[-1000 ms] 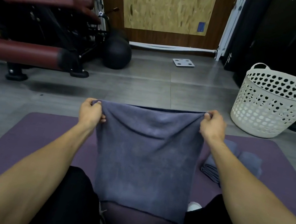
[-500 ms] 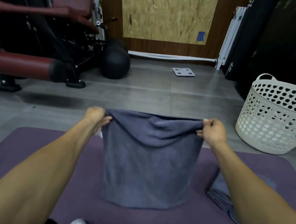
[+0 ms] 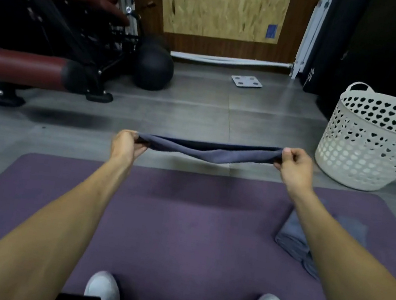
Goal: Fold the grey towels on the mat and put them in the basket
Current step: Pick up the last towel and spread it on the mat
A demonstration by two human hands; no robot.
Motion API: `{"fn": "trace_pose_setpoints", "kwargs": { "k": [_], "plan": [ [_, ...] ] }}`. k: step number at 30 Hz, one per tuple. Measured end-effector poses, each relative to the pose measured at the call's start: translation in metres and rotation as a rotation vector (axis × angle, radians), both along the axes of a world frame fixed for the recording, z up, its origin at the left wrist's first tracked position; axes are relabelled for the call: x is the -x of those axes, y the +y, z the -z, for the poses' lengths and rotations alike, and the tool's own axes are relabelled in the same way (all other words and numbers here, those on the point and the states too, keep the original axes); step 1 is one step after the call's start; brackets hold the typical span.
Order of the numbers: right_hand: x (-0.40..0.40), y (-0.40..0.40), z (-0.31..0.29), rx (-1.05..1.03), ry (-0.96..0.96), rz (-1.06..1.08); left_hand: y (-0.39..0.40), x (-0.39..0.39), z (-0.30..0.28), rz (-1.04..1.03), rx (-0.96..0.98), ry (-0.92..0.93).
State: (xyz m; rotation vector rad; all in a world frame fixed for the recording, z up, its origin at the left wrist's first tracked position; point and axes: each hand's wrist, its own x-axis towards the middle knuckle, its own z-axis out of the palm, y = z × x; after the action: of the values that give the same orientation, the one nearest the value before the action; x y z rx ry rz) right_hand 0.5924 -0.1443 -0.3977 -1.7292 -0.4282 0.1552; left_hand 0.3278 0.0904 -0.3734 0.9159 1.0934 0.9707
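Grey tiled floor [image 3: 197, 113] lies bare between the far wall and the purple rectangular exercise mat [image 3: 180, 224], whose far edge runs left to right just below the hands; most of the mat's middle is uncovered, with two pale shoes [image 3: 103, 290] at its near edge. A dark red padded gym bench [image 3: 23, 65] crowds the left of the floor, a black ball [image 3: 153, 70] beside it. The white perforated plastic basket [image 3: 374, 141] stands upright on the floor off the mat's far right corner, well apart from the right hand. A folded grey towel pile [image 3: 292, 235] lies on the mat's right side, partly hidden by the right forearm. The grey towel held in the air [image 3: 209, 150] is stretched level, its long axis left to right, sagging slightly in the middle, above the mat's far edge. The left hand [image 3: 125, 143] pinches its left end and the right hand [image 3: 295, 165] pinches its right end, fingers curled round the cloth.
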Motion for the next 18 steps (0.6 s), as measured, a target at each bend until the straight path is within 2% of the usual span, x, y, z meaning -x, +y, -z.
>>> {"fn": "trace_pose_setpoints", "kwargs": {
  "k": [5,10,15,18],
  "plan": [
    [0.055,-0.065,0.105,0.249,0.077,0.004,-0.067,0.061,0.100,-0.037,0.157,0.167],
    [0.099,-0.120,0.181,0.338,0.214,-0.001,-0.122,0.113,0.182,-0.018,0.305,0.265],
    [0.130,-0.151,0.203,0.449,0.252,0.003,-0.147,0.131,0.207,0.021,0.281,0.361],
    [0.145,-0.168,0.207,0.590,0.260,-0.019,-0.151,0.140,0.225,0.062,0.287,0.461]
  ]
}}
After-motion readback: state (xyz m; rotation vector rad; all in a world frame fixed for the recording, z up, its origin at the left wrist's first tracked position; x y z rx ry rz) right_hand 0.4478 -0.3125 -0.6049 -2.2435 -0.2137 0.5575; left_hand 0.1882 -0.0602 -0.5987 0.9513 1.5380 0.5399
